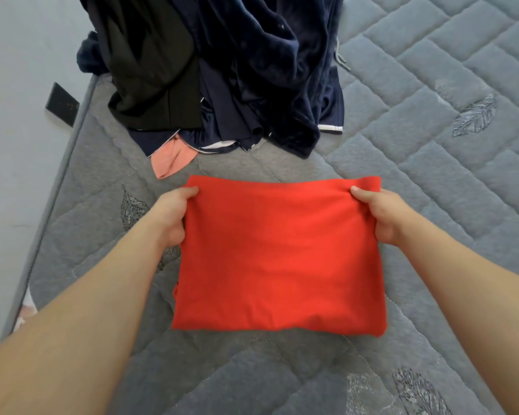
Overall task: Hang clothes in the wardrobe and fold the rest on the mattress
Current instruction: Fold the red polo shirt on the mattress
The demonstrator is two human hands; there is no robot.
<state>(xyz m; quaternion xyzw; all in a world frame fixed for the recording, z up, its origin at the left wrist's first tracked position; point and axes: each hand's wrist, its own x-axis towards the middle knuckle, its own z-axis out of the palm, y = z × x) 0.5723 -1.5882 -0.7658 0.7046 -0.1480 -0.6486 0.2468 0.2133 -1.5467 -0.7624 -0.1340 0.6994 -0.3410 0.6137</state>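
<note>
Two bare forearms enter from the lower corners and reach forward over a grey quilted mattress (432, 121) stitched with a brick pattern and scattered leaf motifs. Between them lies a red garment (279, 253), folded into a rough rectangle and resting flat on the mattress. Left hand (174, 217): thumb on top of the cloth at the far left corner, remaining fingers curled under the edge, pinching the fabric. Right hand (378, 217): same grip at the far right corner, thumb on top and fingers tucked beneath. The far edge of the garment is drawn taut between the two hands; the near edge sits on the mattress with a slight bulge at its corners. Beyond the red garment, apart from it, a heap of dark clothes (237, 73) rests on the mattress near its left edge: a black piece on the left, navy pieces with white trim in the middle, and a plush navy piece on top. A pink garment (171, 160) protrudes from under the near side of the heap. Left of the mattress runs a pale wall (21, 115) carrying a black rectangular plate (61, 103).
</note>
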